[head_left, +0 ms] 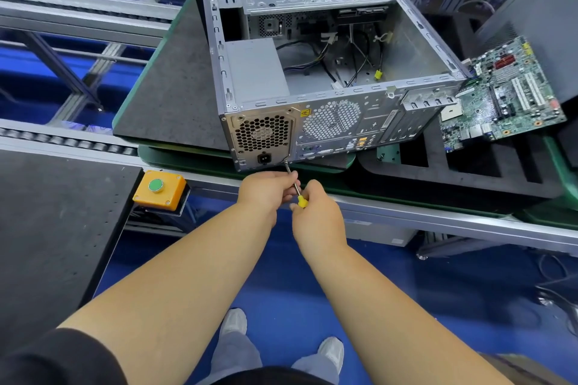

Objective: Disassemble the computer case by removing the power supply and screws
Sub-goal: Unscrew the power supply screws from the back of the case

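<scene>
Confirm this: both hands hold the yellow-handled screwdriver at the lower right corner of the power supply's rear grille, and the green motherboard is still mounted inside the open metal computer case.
Wrong on the motherboard. The head view shows the green motherboard lying outside the open metal computer case, to its right. The rest holds: the left hand and right hand hold the yellow-handled screwdriver at the lower right corner of the power supply's rear grille.

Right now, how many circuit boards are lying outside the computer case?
1. A green motherboard lies to the right of the open computer case, tilted on the black foam tray. Others could be hidden beyond the frame.
</scene>
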Demonstrator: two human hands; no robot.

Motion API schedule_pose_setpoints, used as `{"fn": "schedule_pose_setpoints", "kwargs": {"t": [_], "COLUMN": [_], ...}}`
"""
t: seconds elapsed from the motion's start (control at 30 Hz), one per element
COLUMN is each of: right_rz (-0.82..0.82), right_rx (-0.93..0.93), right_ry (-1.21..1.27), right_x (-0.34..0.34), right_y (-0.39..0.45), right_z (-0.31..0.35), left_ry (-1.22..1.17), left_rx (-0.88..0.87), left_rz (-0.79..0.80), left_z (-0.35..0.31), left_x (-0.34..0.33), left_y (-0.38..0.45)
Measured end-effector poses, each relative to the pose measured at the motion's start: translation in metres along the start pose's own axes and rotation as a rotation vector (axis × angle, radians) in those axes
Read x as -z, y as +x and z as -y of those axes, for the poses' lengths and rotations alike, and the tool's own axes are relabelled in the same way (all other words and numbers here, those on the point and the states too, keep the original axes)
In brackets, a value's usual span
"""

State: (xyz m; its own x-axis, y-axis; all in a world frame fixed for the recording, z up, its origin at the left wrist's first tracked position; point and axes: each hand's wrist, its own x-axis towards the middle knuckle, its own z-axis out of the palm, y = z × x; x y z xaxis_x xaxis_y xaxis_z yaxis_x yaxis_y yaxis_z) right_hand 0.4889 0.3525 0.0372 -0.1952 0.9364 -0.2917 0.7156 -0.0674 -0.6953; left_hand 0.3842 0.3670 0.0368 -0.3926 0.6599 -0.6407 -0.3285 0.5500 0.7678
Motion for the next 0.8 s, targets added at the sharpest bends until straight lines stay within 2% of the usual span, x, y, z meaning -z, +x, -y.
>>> {"fn": "schedule_pose_setpoints", "kwargs": {"t": [0.1, 0.17, 0.33, 0.4, 0.63, 0.8], "right_rz": [0.032, 0.128, 0.475, 0.556, 0.467, 0.386], "right_rx": [0.027, -0.024, -0.429, -0.489, -0.543, -0.51], "right_ry": [-0.061, 0.054, 0.907, 1.078, 1.153, 1.088], "right_x": [0.002, 0.005, 0.019, 0.022, 0.016, 0.011], "right_y": [0.002, 0.004, 0.002, -0.002, -0.006, -0.003], "right_z": [0.001, 0.001, -0.006, -0.011, -0.006, -0.007], "left_ry": [0.021, 0.07, 0.141, 0.137, 0.142, 0.099], "left_rx": [-0.028, -0.048, -0.064, -0.075, -0.052, -0.019], "left_rz": [-0.015, -0.019, 0.006, 0.006, 0.029, 0.043], "left_z": [0.0, -0.001, -0.004, -0.003, -0.004, -0.009], "left_x": [0.0, 0.002, 0.006, 0.007, 0.006, 0.004], "left_y": [0.0, 0.001, 0.002, 0.003, 0.002, 0.002]}}
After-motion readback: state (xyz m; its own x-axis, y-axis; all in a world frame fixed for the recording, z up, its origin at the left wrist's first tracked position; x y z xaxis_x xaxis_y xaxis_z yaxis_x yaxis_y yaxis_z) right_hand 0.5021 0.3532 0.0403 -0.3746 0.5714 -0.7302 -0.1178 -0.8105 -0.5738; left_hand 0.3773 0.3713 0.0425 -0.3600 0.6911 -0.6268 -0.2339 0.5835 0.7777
